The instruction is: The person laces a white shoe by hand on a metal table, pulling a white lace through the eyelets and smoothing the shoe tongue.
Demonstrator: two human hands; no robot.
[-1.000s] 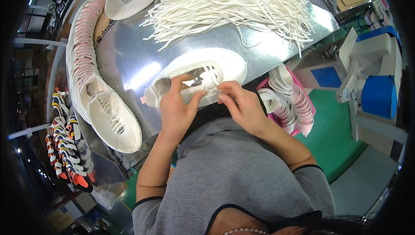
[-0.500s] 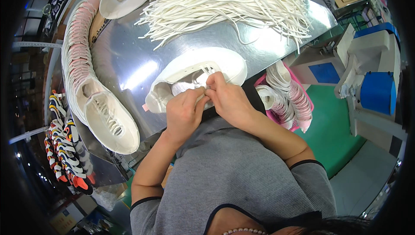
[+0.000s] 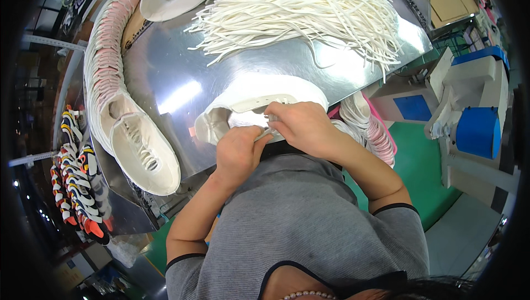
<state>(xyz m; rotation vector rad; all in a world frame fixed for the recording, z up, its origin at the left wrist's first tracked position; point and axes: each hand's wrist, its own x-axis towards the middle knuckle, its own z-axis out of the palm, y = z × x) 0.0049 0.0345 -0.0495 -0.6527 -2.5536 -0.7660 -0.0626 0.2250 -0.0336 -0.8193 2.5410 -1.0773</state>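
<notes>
A white shoe upper (image 3: 256,88) lies on its side on the metal table in front of me, its opening towards my body. My left hand (image 3: 237,154) pinches the near eyelet edge of the upper between thumb and fingers. Close beside it, my right hand (image 3: 306,128) is closed over the lacing area, its fingertips pinching a white shoelace that shows only as a short bit. The fingers hide most of the lace and the near row of eyelets.
Beyond the upper lies a heap of loose white laces (image 3: 309,16) on the metal table (image 3: 160,68). A long nested row of uppers (image 3: 105,51) curves along the left, ending in a laced upper (image 3: 146,154). A pink basket (image 3: 381,120) of uppers and a blue-and-white machine (image 3: 477,129) stand right.
My right hand has moved slightly right and down, bending over the lacing area. The upper has shifted a little right and nearer, and crossing laces seen before are now covered.
</notes>
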